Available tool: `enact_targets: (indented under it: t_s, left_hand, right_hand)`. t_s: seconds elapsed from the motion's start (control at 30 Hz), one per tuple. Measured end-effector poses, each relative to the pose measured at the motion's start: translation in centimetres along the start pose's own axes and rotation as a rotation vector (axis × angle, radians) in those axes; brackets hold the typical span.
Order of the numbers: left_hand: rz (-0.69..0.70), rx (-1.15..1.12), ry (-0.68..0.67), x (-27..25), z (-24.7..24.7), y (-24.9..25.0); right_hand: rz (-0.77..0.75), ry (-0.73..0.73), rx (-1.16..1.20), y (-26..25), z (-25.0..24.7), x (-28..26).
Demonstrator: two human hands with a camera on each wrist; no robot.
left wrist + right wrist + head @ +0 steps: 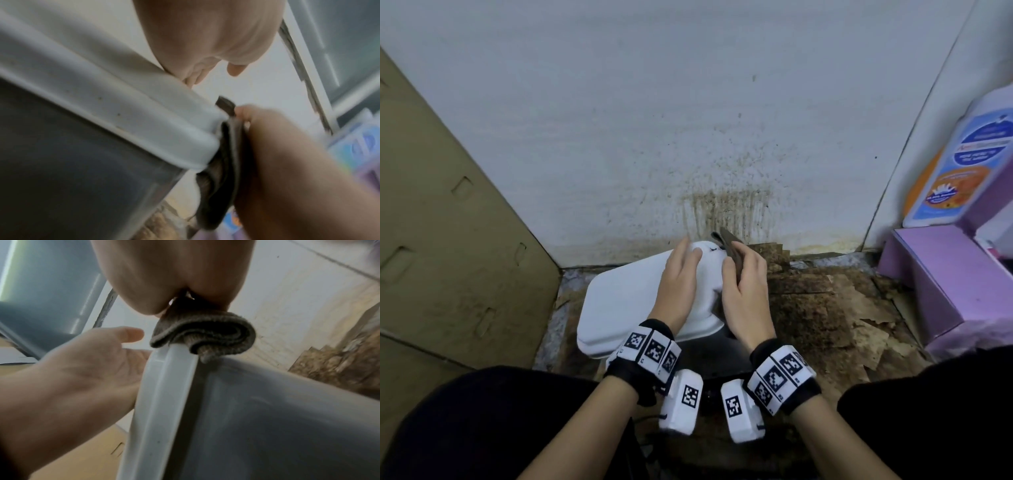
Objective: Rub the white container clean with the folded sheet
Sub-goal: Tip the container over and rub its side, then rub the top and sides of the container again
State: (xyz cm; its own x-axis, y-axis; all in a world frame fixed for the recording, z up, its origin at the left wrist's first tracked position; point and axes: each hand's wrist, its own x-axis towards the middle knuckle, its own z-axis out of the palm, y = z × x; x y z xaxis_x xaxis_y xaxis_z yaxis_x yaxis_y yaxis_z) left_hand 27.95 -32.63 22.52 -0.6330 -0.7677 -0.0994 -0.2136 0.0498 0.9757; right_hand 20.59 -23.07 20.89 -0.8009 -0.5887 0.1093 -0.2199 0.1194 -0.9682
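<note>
Dim, flat indoor light; head view sharp but bowed at its edges; both wrist views soft, motion-blurred.

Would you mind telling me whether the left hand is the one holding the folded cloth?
No, the right hand grips the folded cloth, while the left hand rests flat on the white container.
</note>
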Motion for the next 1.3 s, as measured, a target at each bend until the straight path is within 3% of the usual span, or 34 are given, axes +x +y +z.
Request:
enact_targets:
  t_s: [0.13, 0.27, 0.37, 0.47, 0.53, 0.73, 1.07, 1.3]
  left_hand:
    - [0.018, -0.127, 0.062, 0.0, -0.5, 0.1]
    - [0.143, 0.126, 0.133, 0.0, -2.9, -1.2]
    - [0.132, 0.372, 0.247, 0.0, -5.1, -2.7]
    - [-0.039, 0.648, 0.364, -0.2, -6.5, -4.3]
    - [-0.21, 0.702, 0.365, -0.6, -6.7, -5.1]
    - [-0.474, 0.548, 0.164, -0.4, -7.1, -8.0]
    - [-0.369, 0.466, 0.144, -0.7, -7.3, -8.2]
    - [-0.233, 0.475, 0.15, 0.9, -9.4, -7.7]
  right_hand:
    - [0.03, -0.037, -0.105, 1.3, -1.4, 0.7]
    - [0.123, -0.013, -0.161, 2.6, -3.2, 1.5]
    - [0.183, -0.001, -0.181, 3.6, -4.8, 1.8]
    - [0.237, -0.024, -0.212, 4.4, -6.3, 2.0]
    - [0.257, -0.037, -0.257, 5.0, -7.0, 2.1]
    - [0.292, -0.049, -0.31, 6.2, -8.5, 2.2]
    - [0.311, -0.036, -0.258, 6.2, -8.9, 2.0]
    - [0.359, 0.231, -0.127, 4.5, -5.0, -3.2]
